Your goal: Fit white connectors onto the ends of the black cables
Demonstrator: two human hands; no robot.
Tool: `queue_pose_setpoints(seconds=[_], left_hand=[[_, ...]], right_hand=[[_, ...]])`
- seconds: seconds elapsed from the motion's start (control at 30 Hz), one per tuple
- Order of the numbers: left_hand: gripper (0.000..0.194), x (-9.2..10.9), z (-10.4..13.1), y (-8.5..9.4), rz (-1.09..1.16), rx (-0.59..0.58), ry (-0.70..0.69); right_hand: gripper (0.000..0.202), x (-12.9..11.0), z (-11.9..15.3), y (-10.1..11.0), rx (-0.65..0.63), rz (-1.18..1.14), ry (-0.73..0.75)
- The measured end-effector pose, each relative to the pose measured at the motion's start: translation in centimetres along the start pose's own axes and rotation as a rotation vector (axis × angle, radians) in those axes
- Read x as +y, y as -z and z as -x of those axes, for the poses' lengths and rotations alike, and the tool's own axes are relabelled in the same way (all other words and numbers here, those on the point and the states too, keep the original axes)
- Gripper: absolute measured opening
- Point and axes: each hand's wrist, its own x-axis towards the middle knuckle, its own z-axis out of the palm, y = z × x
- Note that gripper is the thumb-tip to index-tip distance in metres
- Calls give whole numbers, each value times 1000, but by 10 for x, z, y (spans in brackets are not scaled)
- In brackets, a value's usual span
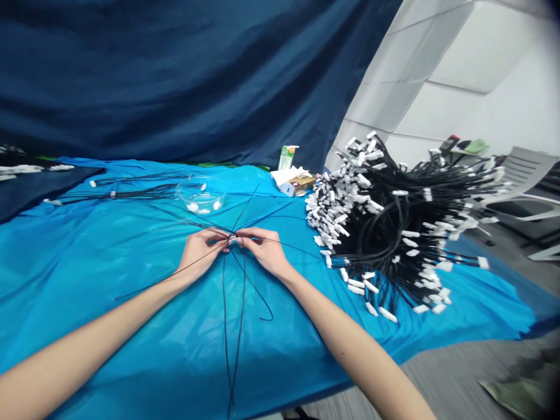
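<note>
Both my hands meet over the middle of the blue-covered table, fingertips nearly touching. My left hand (202, 252) pinches thin black wires (225, 303) where they come together. Opposite it, my right hand (263, 248) is closed on a small white connector (233, 238), mostly hidden by the fingers. Loose wire ends spread out from the fingertips on several sides, and some hang down toward the table's front edge. Just beyond my left hand stands a clear round bowl (200, 197) with a few white connectors in it.
A big heap of black cables (380, 227) with white plugs fills the right side. More black wires (131, 191) lie at the back left. A small box (301, 184) and a green-and-white carton (286, 157) stand at the back by the dark curtain (175, 76).
</note>
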Motion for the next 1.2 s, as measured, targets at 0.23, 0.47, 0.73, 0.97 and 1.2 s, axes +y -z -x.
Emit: queue_pose_setpoints(seconds=[0.23,0.47,0.73,0.97,1.2], left_hand=[[36,3,2,5,-24,16,-109],[34,0,1,8,-86,65,-206],[17,6,2,10,-258,232,-438],[17,17,7,12,-268,195,-501],[52,31,-1,25,414,-269,299]], right_hand=[[25,3,0,-1,-37,-66,59],[27,1,0,-1,-28,-113,47],[39,-16,3,-2,-218,-623,-464],[24,-27,9,-2,-394,-695,-496],[20,-25,9,-10,-294,-844,-491]])
